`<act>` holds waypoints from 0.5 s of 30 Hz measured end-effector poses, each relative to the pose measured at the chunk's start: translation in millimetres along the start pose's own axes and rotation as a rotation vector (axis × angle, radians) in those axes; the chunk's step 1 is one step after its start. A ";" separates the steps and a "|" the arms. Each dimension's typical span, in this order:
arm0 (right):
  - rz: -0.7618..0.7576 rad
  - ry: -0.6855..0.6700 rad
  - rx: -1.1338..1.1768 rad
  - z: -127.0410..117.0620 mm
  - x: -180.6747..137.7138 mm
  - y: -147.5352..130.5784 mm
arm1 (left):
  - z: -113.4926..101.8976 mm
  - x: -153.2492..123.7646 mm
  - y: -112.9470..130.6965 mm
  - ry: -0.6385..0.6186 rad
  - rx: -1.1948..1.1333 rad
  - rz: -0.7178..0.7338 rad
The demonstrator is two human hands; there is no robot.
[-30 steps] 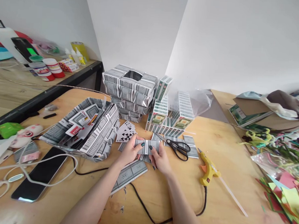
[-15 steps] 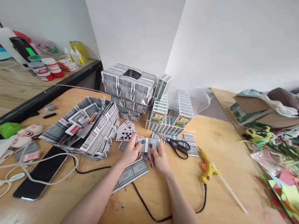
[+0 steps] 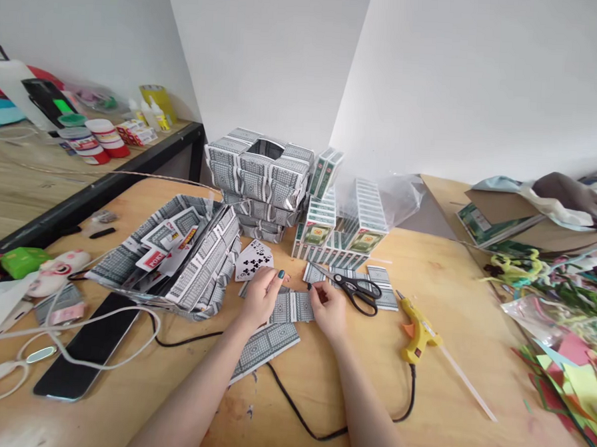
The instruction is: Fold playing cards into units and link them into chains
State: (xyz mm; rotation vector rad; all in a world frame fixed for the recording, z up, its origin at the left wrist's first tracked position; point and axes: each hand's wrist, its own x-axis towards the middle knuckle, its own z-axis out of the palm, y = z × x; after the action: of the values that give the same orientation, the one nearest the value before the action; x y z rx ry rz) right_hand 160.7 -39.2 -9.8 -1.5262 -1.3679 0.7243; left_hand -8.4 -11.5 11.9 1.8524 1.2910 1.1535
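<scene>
My left hand (image 3: 259,297) is closed, thumb against fingers, just in front of the fanned playing cards (image 3: 252,261). Opposite it, my right hand (image 3: 329,308) is also closed, its fingertips pinched together. Whatever either pinch holds is too small or hidden to make out. Between and below them lies a folded grey-patterned playing-card piece (image 3: 293,307), with a light band across its middle. Nearer my left forearm is a longer grey card strip (image 3: 266,350). Black-handled scissors (image 3: 359,292) rest on more card pieces (image 3: 382,286), to the right of my right hand.
Left stands a card-built basket (image 3: 203,265) holding loose cards. Behind are a card-built box (image 3: 261,175) and stacked card packs (image 3: 366,217). A yellow glue gun (image 3: 419,333) lies right, its black cord (image 3: 312,438) looping below my arms. A phone (image 3: 86,352) and white cable lie left.
The folded card piece, held up between both hands before, now lies on the table. My hands have drawn slightly apart, with their fingers curled in pinches.
</scene>
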 end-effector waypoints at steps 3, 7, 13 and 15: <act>-0.092 0.087 -0.196 -1.2 0.3 0.6 | -2.5 1.2 -0.3 0.148 0.197 0.075; -0.155 0.212 -0.403 -3.3 2.7 3.5 | -0.5 3.3 -10.6 0.274 0.419 0.071; -0.150 0.222 -0.451 -1.5 2.1 6.0 | 4.3 3.9 -27.1 0.165 0.599 -0.022; -0.161 0.200 -0.440 -0.5 1.7 5.8 | 3.7 3.9 -27.5 0.136 0.606 -0.002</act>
State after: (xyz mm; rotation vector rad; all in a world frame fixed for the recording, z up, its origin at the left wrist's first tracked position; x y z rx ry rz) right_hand 163.9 -37.4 -14.6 -1.7448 -1.5393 0.1667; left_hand -16.0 1.8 -11.6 2.2100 1.8732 0.9631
